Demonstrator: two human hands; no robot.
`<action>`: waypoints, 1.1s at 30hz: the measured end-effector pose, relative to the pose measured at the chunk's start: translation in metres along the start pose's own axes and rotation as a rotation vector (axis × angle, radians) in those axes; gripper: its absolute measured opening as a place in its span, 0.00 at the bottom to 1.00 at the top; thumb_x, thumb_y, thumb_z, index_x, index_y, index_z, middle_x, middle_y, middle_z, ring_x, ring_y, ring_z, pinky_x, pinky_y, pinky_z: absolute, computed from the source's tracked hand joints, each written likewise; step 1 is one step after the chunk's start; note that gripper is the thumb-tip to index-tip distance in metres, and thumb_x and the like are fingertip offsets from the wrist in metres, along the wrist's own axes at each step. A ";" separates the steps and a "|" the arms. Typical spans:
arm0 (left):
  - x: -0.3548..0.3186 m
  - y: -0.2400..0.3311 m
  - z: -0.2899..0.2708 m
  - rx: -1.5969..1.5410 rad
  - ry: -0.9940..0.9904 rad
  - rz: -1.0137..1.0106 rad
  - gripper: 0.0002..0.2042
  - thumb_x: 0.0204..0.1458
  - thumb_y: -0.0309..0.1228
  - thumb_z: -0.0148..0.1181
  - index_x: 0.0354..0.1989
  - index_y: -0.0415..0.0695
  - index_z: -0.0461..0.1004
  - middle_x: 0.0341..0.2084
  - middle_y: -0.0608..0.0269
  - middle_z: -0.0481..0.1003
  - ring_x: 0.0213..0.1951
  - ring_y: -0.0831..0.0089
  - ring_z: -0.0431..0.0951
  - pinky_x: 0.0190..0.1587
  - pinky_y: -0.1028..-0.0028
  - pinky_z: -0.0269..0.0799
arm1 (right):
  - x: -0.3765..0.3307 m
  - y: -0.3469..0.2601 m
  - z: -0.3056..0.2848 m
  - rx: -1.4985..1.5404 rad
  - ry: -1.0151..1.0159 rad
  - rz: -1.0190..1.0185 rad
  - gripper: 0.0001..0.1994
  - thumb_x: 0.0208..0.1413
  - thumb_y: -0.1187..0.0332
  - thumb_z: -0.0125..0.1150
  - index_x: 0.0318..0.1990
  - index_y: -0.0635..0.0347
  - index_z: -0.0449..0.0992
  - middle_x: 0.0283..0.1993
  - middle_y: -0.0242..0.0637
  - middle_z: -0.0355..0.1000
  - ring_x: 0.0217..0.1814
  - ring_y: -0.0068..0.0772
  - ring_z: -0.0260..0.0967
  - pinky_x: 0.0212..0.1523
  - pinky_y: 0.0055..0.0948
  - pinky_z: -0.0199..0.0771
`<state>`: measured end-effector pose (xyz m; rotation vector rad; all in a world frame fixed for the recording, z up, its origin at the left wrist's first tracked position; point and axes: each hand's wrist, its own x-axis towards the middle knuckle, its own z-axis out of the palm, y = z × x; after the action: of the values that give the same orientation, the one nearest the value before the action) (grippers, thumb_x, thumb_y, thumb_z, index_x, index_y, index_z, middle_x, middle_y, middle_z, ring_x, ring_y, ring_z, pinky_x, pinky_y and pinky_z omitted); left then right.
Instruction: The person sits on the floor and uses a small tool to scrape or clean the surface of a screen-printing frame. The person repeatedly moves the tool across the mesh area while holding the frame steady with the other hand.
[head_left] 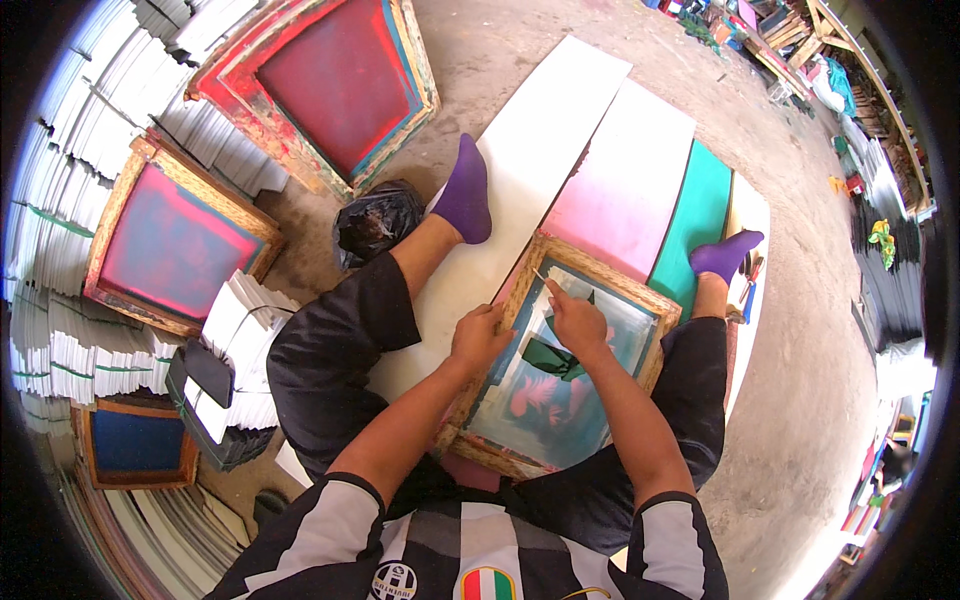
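Note:
A wooden screen-printing frame (pixel 655 303) lies tilted between my legs, its pale mesh showing a faint pinkish pattern and a light border. My left hand (pixel 482 338) is closed round the frame's left rail. Over the upper part of the mesh, my right hand (pixel 578 322) is curled with its index finger extended toward the upper left corner, close to a thin pale strip there. Folds of a dark green cloth (pixel 552 361) stick out below and beside that hand, lying against the mesh. What the fingertips touch cannot be made out clearly.
Beneath me are white, pink-tinted and green boards (pixel 695 215). More paint-stained frames (pixel 395 130) stand at the left, beside a black plastic bag (pixel 385 222) and tied stacks of white sheets (pixel 250 325). Small hand tools (pixel 748 285) lie by my right foot.

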<state>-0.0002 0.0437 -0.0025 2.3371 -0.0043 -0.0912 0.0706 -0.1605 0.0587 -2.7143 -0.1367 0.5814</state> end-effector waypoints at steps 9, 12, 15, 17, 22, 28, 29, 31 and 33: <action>0.002 0.003 0.004 0.011 0.050 0.048 0.28 0.47 0.39 0.73 0.55 0.35 0.78 0.34 0.48 0.77 0.35 0.52 0.81 0.41 0.59 0.77 | 0.034 0.024 -0.018 0.884 -0.342 0.297 0.17 0.69 0.55 0.58 0.62 0.38 0.79 0.23 0.31 0.65 0.16 0.23 0.55 0.16 0.26 0.55; 0.003 0.006 0.005 -0.004 0.040 0.048 0.29 0.47 0.40 0.73 0.55 0.35 0.78 0.34 0.48 0.77 0.35 0.52 0.81 0.41 0.59 0.77 | 0.029 0.036 0.002 0.391 0.052 -0.121 0.18 0.68 0.56 0.54 0.62 0.40 0.79 0.31 0.46 0.76 0.27 0.44 0.73 0.29 0.44 0.72; 0.001 0.001 0.005 0.008 0.025 0.028 0.30 0.47 0.40 0.73 0.57 0.35 0.77 0.34 0.48 0.77 0.36 0.52 0.81 0.41 0.59 0.77 | 0.012 0.025 0.000 0.109 0.140 -0.165 0.18 0.67 0.57 0.51 0.62 0.38 0.77 0.41 0.52 0.80 0.43 0.57 0.78 0.44 0.56 0.77; 0.001 0.004 0.002 0.010 0.016 0.016 0.31 0.47 0.40 0.73 0.58 0.35 0.76 0.34 0.48 0.77 0.36 0.52 0.81 0.41 0.59 0.77 | 0.001 0.013 -0.006 0.048 0.100 -0.085 0.19 0.67 0.57 0.50 0.63 0.36 0.76 0.43 0.52 0.80 0.47 0.59 0.79 0.48 0.58 0.77; 0.001 0.007 0.001 -0.008 0.021 0.017 0.31 0.47 0.39 0.73 0.59 0.34 0.76 0.36 0.47 0.77 0.38 0.51 0.81 0.44 0.59 0.77 | -0.004 0.008 -0.009 -0.080 0.096 -0.057 0.19 0.68 0.57 0.50 0.65 0.33 0.73 0.40 0.52 0.81 0.41 0.60 0.80 0.42 0.59 0.79; 0.001 0.008 -0.001 -0.013 -0.014 -0.011 0.32 0.48 0.39 0.72 0.60 0.34 0.75 0.37 0.47 0.78 0.39 0.51 0.82 0.45 0.60 0.77 | -0.006 0.008 -0.007 -0.088 0.106 -0.077 0.19 0.68 0.57 0.50 0.65 0.33 0.72 0.36 0.52 0.80 0.40 0.59 0.80 0.40 0.59 0.79; 0.001 0.007 -0.001 -0.016 -0.014 -0.010 0.32 0.48 0.39 0.72 0.60 0.34 0.75 0.37 0.47 0.78 0.39 0.51 0.82 0.45 0.59 0.77 | -0.006 0.008 -0.006 -0.088 0.107 -0.078 0.19 0.68 0.57 0.50 0.65 0.33 0.72 0.36 0.52 0.80 0.40 0.59 0.80 0.40 0.59 0.79; 0.001 0.009 -0.002 -0.009 -0.014 -0.005 0.32 0.48 0.40 0.72 0.60 0.34 0.75 0.37 0.47 0.78 0.39 0.51 0.82 0.45 0.59 0.77 | -0.007 0.008 -0.005 -0.090 0.109 -0.078 0.19 0.68 0.57 0.50 0.65 0.34 0.72 0.36 0.52 0.81 0.40 0.59 0.80 0.40 0.59 0.79; 0.001 0.009 -0.002 -0.007 -0.008 0.002 0.32 0.49 0.40 0.71 0.60 0.34 0.74 0.37 0.47 0.78 0.39 0.51 0.81 0.45 0.59 0.77 | -0.008 0.006 -0.007 -0.099 0.108 -0.073 0.19 0.68 0.57 0.50 0.65 0.34 0.72 0.36 0.51 0.81 0.39 0.59 0.80 0.39 0.58 0.79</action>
<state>0.0012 0.0389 0.0047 2.3299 -0.0098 -0.0996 0.0662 -0.1693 0.0655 -2.8156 -0.2415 0.4158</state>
